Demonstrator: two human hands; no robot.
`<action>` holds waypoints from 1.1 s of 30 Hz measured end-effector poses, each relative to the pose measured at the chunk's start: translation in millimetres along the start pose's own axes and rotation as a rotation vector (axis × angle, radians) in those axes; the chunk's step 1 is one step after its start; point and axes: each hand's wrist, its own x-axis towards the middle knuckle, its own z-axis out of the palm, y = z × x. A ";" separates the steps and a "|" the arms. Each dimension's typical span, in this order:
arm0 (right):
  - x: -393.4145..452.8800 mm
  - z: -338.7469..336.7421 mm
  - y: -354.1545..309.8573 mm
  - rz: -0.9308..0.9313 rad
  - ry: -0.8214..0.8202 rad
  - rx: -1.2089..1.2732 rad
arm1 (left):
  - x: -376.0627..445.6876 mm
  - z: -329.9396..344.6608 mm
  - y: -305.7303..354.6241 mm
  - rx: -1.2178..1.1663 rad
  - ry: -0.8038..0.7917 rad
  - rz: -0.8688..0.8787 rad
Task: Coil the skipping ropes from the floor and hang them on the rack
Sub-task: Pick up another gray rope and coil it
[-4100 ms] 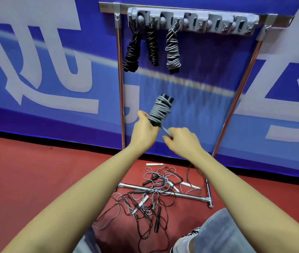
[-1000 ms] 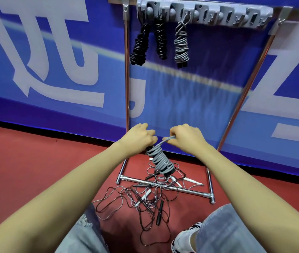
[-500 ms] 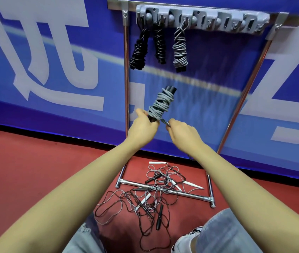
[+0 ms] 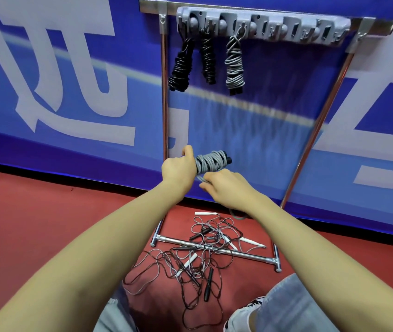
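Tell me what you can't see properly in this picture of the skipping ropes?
Head view only:
- Left hand covers the near end of the grey coiled rope.
- Right hand hides how its fingertips hold the loose grey strand.
- The tangled ropes on the floor overlap too much to count.
- The rack hooks are too small to see how ropes attach.

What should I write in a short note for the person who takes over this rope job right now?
Left hand grips the grey coiled rope, held sideways in front of the rack.
Right hand pinches its loose end just below the coil.
Done: three coils hang on the rack's left hooks, two black, one grey.
Left: finish this coil, hang it on a free hook, then untangle the ropes on the floor.
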 end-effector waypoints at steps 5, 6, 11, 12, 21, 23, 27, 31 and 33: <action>-1.0 -5.2 1.9 0.009 0.001 -0.031 | -9.1 3.1 -12.3 0.199 -0.005 0.214; -0.4 -6.3 2.9 0.023 0.003 -0.020 | -11.8 -8.3 -15.1 0.242 0.019 0.260; 3.2 -5.6 10.7 0.140 -0.042 0.254 | -9.5 -5.2 -23.3 0.204 0.010 0.555; 3.4 -3.2 11.0 0.143 -0.059 0.308 | -9.9 -5.5 -25.1 0.189 0.063 0.583; -0.1 8.2 11.7 0.053 -0.168 0.167 | -2.5 1.5 -30.5 0.224 0.247 0.757; -0.9 6.0 11.0 0.024 -0.173 0.095 | -0.2 0.2 -29.1 0.234 0.287 0.761; -0.6 4.4 16.4 0.021 -0.077 0.086 | 6.6 -0.5 -26.1 0.247 0.422 0.719; 2.2 6.1 27.0 0.035 0.043 0.226 | 14.3 -8.1 -21.1 0.068 0.553 0.517; 3.1 8.8 30.4 0.075 0.130 0.347 | 15.9 -9.0 -18.1 -0.255 0.534 0.242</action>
